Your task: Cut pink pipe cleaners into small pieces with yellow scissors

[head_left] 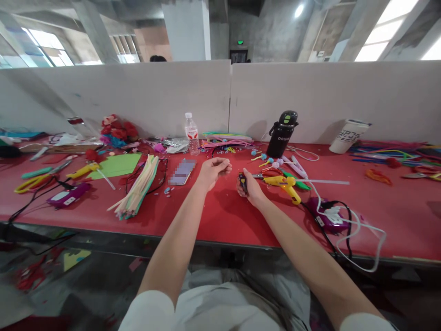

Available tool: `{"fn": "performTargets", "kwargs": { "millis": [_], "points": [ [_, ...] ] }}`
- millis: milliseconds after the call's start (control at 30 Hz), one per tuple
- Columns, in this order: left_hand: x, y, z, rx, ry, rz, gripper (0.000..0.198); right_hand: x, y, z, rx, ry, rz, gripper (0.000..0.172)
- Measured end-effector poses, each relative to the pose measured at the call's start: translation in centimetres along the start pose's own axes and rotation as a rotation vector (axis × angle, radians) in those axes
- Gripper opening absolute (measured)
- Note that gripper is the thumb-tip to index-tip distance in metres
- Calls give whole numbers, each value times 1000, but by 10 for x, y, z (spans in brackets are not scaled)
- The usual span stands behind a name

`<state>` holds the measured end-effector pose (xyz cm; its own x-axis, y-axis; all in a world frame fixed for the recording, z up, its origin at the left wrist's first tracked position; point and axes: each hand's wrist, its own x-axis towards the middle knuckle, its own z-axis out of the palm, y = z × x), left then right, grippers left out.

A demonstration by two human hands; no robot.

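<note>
My left hand (215,172) hovers above the red table with thumb and fingertips pinched together. Anything between those fingertips is too small to make out. Wrapped in the fingers of my right hand (252,187) is a small black object with a yellow mark (243,183); its kind is unclear. A metal-tipped tool (257,176) lies just past that hand, partly hidden. To its right rests a yellow glue gun (284,185). Small blue and pink pom-pom pieces on stems (263,157) lie farther back. A phone (183,172) with a blurred screen is left of my left hand.
A bundle of pale pipe cleaners (139,188) lies at left, near a second yellow glue gun (82,170). Along the back stand a plastic bottle (192,135), a black flask (282,135) and a white cup (347,137). A white cable (377,230) loops over the front edge.
</note>
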<state>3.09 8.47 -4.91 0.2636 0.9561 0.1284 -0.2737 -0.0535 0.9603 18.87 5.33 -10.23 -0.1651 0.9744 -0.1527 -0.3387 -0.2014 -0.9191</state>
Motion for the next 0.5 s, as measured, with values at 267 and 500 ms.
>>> {"fn": "performTargets", "kwargs": {
  "millis": [267, 500],
  "points": [
    [-4, -40, 20, -128, 93, -94, 36, 2, 1, -1, 59, -80, -41, 51],
    [-7, -48, 21, -88, 118, -64, 37, 0, 2, 2, 41, -105, -65, 53]
  ]
}}
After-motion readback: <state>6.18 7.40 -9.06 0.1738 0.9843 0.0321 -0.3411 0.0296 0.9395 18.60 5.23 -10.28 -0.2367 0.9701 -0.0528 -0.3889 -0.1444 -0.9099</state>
